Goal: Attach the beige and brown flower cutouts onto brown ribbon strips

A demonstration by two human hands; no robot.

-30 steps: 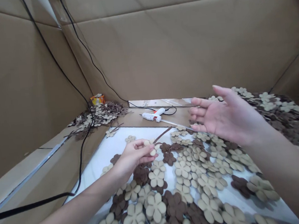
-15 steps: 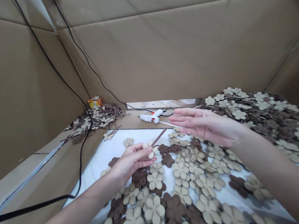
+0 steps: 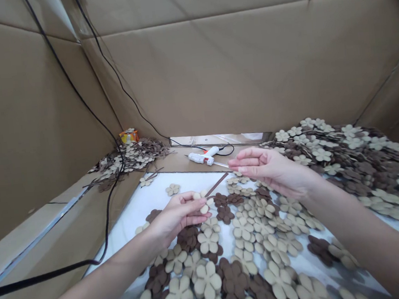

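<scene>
Between the thumb and fingers of my left hand [image 3: 184, 213] is a small cream flower [image 3: 203, 202], and a thin brown strip [image 3: 217, 184] slants up and right from it. My right hand [image 3: 268, 168] is closed in a pinch just right of the white glue gun [image 3: 204, 156], at the end of its clear glue stick [image 3: 220, 164]. Whether the fingertips hold the stick is too small to tell. Below both hands, cream flowers [image 3: 242, 228] and brown flowers [image 3: 234, 275] cover much of the white board [image 3: 125, 225].
A big heap of flowers [image 3: 359, 162] lies at the right. At the back left are a pile of flowers with strips [image 3: 133, 155] and an orange packet [image 3: 129, 136]. Black cables [image 3: 105, 224] run down the left side. Cardboard walls [image 3: 213, 73] enclose the surface.
My right hand has brought its spread fingers together into a pinch near the glue stick. My left hand still holds the cream flower in nearly the same place.
</scene>
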